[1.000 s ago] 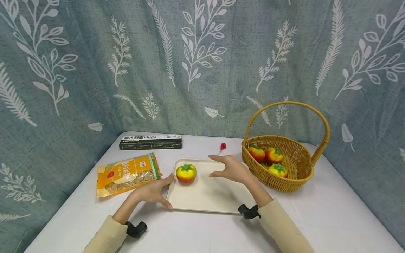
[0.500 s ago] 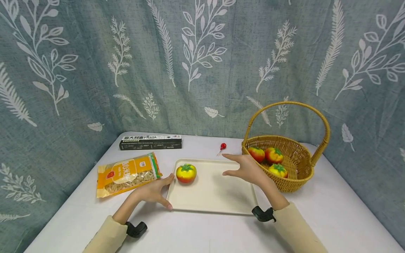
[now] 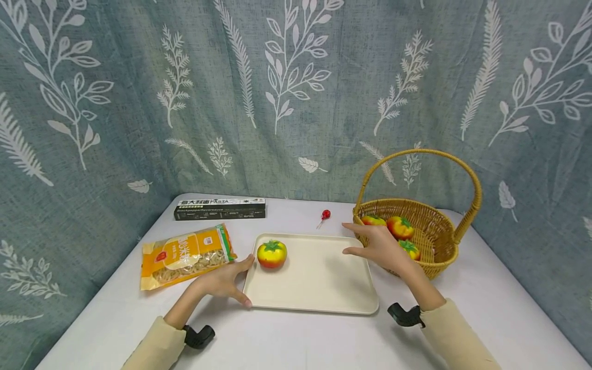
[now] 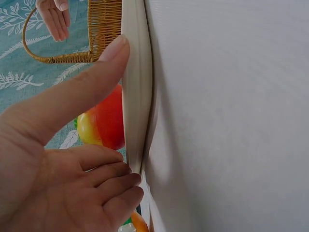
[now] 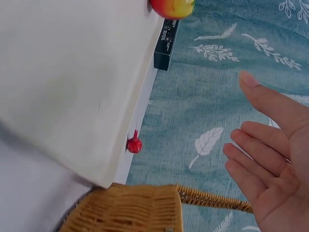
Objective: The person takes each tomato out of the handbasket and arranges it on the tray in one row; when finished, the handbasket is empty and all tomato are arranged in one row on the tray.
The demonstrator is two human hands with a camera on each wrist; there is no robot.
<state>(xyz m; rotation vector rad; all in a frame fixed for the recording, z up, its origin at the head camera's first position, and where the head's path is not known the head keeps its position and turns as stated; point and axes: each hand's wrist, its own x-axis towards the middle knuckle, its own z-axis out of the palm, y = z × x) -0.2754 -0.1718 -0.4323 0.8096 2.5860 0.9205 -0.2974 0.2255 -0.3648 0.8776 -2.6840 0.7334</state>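
In the head view a cream tray (image 3: 319,280) lies on the white table, with a red-and-yellow tomato (image 3: 272,255) near its left end. My left hand (image 3: 224,281) rests at the tray's left side, thumb at the near corner and fingertips along the edge, as the left wrist view confirms at the tray rim (image 4: 137,92). Above the tray's far right corner my right hand (image 3: 383,249) hovers with thumb and fingers spread, holding nothing. It overlaps the front of a wicker basket (image 3: 430,226), partly hiding the tomatoes (image 3: 400,227) inside.
A wrapped red lollipop (image 3: 326,214) lies behind the tray. Toward the back left are a black-and-white pasta box (image 3: 220,209) and an orange bag of dried pasta (image 3: 190,254). The basket's tall handle (image 3: 476,190) arches upward; a patterned curtain (image 3: 296,103) encloses the table.
My right hand has moved rightward, from over the tray's middle right to the basket's front, uncovering the tray's right side. The left hand, tray and tomato stay in place.
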